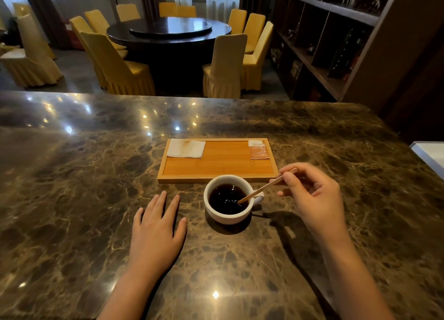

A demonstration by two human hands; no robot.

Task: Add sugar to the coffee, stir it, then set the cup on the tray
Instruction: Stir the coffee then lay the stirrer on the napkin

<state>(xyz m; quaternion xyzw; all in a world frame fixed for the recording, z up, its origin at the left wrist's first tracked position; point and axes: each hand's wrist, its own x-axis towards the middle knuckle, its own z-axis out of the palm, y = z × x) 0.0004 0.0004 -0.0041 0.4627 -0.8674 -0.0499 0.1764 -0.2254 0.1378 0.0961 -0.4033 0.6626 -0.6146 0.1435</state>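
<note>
A white cup [217,216] of dark coffee stands on the marble counter, just in front of the wooden tray [216,168], with its handle pointing right. My right hand [312,197] pinches a wooden stir stick [264,187] whose lower end dips into the coffee. My left hand [156,230] lies flat on the counter to the left of the cup, fingers apart, holding nothing. An orange sugar packet [258,149] lies in the tray's far right corner.
A folded white napkin [186,148] lies in the tray's far left corner. The marble counter [96,175] spreads wide on both sides. A white object [430,156] sits at the right edge. Beyond the counter are yellow chairs and a round table.
</note>
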